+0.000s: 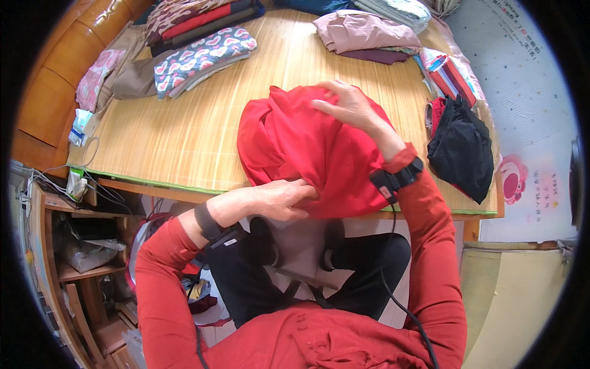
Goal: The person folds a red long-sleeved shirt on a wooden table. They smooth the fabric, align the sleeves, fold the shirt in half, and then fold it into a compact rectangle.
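Observation:
A bunched red cloth garment (318, 143) lies in a loose heap on the woven bamboo mat, partly over its near edge. My left hand (288, 198) is at the heap's near side, its fingers curled into a fold and gripping the fabric. Over the far right part of the heap is my right hand (348, 104), thumb and fingers apart, with the fingertips at the cloth. How firmly those fingertips touch it is unclear. The garment's shape is hidden by its folds.
Folded heart-print fabric (203, 57) and a clothes stack (207, 23) lie far left. Pink folded clothes (366, 32) sit far right; a black garment (461, 147) lies near right. Cables (92, 180) hang at the mat's left corner, above an open wooden shelf (92, 272).

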Available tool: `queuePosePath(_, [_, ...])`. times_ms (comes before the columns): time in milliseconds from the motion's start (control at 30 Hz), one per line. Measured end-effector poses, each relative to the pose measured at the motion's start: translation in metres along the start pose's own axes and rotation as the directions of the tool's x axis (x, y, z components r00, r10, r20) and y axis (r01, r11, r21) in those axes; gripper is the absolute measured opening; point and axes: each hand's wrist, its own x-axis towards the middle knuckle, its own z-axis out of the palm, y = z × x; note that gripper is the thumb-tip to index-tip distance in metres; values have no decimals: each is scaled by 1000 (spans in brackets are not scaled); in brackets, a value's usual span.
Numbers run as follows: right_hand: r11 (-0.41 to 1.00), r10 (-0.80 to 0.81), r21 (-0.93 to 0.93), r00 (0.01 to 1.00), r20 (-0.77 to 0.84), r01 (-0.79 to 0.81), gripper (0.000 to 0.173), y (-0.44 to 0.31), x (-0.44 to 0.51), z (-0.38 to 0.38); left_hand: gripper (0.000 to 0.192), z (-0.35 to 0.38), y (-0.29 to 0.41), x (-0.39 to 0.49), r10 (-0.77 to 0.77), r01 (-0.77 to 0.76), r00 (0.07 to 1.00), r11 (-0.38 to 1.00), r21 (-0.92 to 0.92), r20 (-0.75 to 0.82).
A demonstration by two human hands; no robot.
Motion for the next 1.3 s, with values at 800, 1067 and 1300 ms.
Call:
queuePosePath(800, [872,-156,423,959,-237,246,13,-94,-35,-46,66,-70,-8,-26,-257,-325,689,726,-606,-678])
queuePosePath(1067, [866,-474,197,880,28,460,16,-130,-115,48,54,-19,3,-6,-456,-322,777,304,-897,-433])
queuePosePath(1300, [976,-216,28,975,-48,218,29,-88,-80,-26,62,-13,13,-18,158,-310,727,944,-114,-669])
